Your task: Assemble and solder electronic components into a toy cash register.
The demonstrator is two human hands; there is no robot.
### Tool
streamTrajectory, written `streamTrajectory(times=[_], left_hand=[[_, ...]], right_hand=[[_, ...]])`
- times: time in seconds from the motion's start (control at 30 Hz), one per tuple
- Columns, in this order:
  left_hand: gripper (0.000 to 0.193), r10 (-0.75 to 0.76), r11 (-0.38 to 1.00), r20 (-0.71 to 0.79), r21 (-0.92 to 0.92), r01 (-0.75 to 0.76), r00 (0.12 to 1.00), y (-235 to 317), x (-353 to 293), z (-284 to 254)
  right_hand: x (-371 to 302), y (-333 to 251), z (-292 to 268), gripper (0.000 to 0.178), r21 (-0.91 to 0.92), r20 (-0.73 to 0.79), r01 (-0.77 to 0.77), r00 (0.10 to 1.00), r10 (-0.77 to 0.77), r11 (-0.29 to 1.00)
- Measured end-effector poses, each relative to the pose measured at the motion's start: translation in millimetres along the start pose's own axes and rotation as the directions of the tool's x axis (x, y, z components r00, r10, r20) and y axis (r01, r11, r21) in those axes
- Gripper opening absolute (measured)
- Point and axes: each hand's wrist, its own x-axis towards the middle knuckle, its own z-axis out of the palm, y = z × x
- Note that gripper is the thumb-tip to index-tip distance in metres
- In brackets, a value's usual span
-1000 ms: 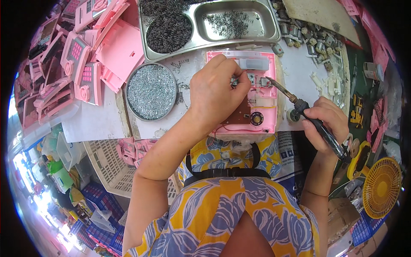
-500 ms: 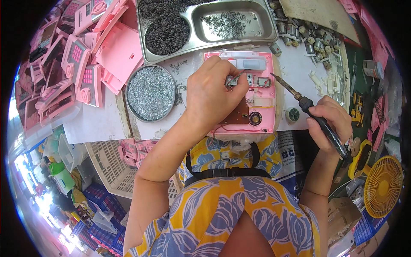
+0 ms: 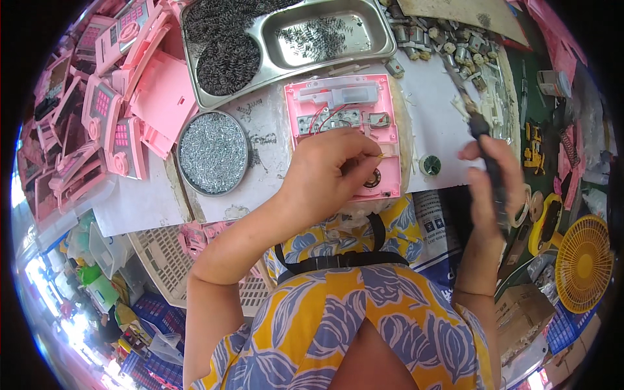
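Note:
An open pink plastic casing (image 3: 391, 133) lies in front of me, holding a pale block (image 3: 356, 95), red wires, metal parts and a round speaker (image 3: 372, 179). My left hand (image 3: 325, 170) reaches over its lower half, thumb and forefinger pinched on a thin yellow wire (image 3: 385, 155). The circuit board beneath is hidden by that hand. In my right hand (image 3: 497, 175), slightly blurred, is a soldering iron (image 3: 480, 125), its tip pointing up and away, off to the right of the casing. A small green solder spool (image 3: 429, 165) stands between casing and right hand.
A round dish of small metal pins (image 3: 213, 153) sits left of the casing, below a steel tray (image 3: 383, 55) of springs. Pink casings (image 3: 123, 140) pile up at far left, small motors (image 3: 416, 36) at the back right. A yellow fan (image 3: 583, 263) stands at right.
My left hand has moved down the casing from the upper metal parts to the yellow wire. The soldering iron has swung away from the casing, its tip now farther back. The whole view has shifted slightly.

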Motion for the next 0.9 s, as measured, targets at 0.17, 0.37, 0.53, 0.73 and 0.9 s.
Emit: streamTrajectory(times=[0.17,0.37,0.53,0.73,0.9], left_hand=[[0.01,-0.076,0.994,0.083,-0.068,0.081,0.994,0,2,-4],[0.011,-0.146,0.98,0.109,-0.119,0.159,0.983,-1,0,-5],[0.013,-0.2,0.955,0.045,-0.216,0.205,0.979,-1,-1,0],[0.012,-0.175,0.96,-0.013,-0.224,0.168,0.984,-5,-1,6],[0.008,-0.119,0.981,0.013,-0.152,0.119,0.993,-2,1,4]], right_hand=[[15,8,56,0.06,-0.077,0.154,0.146,0.979,-0.133,0.986],[26,6,70,0.059,-0.016,0.18,0.188,0.967,-0.182,0.982],[17,6,72,0.062,-0.122,0.117,0.213,0.973,-0.199,0.969],[5,3,81,0.063,-0.178,-0.007,0.159,0.987,-0.163,0.971],[-2,-5,72,0.055,-0.229,0.021,0.177,0.984,-0.177,0.957]])
